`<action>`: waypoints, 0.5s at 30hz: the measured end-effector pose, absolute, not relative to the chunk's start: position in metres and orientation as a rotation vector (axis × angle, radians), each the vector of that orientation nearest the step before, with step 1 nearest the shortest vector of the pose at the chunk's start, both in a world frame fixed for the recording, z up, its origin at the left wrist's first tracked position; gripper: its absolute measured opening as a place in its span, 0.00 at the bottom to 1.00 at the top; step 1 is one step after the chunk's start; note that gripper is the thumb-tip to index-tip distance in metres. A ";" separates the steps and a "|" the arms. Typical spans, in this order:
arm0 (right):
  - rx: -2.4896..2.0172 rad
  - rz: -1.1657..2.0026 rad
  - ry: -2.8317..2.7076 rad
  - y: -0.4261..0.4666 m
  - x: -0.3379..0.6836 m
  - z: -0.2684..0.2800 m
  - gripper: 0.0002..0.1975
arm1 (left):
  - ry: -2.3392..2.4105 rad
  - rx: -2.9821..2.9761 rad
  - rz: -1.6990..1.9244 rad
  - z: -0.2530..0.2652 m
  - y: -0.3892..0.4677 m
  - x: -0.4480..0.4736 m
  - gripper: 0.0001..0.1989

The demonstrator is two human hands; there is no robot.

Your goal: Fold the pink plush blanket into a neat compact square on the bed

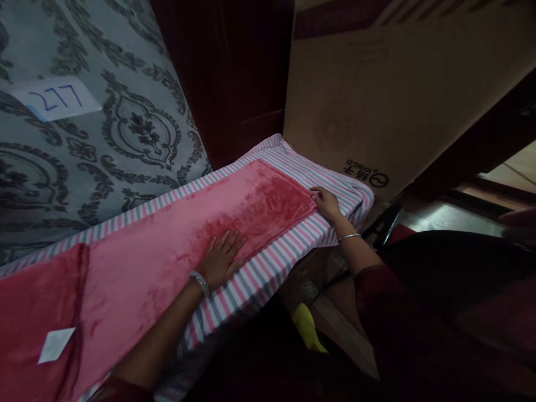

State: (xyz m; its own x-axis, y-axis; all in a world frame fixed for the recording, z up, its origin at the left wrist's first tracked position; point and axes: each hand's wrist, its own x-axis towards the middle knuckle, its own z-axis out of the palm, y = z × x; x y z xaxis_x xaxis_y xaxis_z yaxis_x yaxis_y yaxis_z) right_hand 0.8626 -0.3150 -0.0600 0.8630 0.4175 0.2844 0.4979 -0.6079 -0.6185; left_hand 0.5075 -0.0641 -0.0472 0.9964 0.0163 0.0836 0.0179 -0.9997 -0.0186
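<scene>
A pink-red plush blanket (146, 268) lies in a long strip along a narrow surface, its left end doubled over in a thicker fold with a small white label (56, 345). My left hand (220, 258) rests flat on the plush near its front edge, fingers spread. At the far right corner of the blanket, my right hand (325, 204) has its thumb and fingers closed on the edge. Beneath the blanket is a cloth with pink, grey and white stripes (259, 273), which hangs over the front side.
Behind stands patterned grey wallpaper (142, 128) with a paper marked 277 (62, 99). A large cardboard box (389, 100) stands at the far right end, beside a dark red panel (234, 67). Below the front edge is a yellow object (308, 328).
</scene>
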 end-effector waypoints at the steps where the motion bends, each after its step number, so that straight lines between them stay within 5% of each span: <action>1: -2.322 -0.124 -0.671 -0.315 0.862 -0.058 0.22 | -0.031 -3.116 -0.129 -0.047 -0.064 0.508 0.29; 10: -2.529 0.202 -0.710 -0.309 0.877 -0.032 0.18 | -0.055 -3.131 -0.099 -0.046 -0.062 0.511 0.29; 15: -2.692 0.230 -0.652 -0.287 0.894 -0.014 0.25 | 0.085 -3.189 -0.164 -0.021 -0.056 0.516 0.26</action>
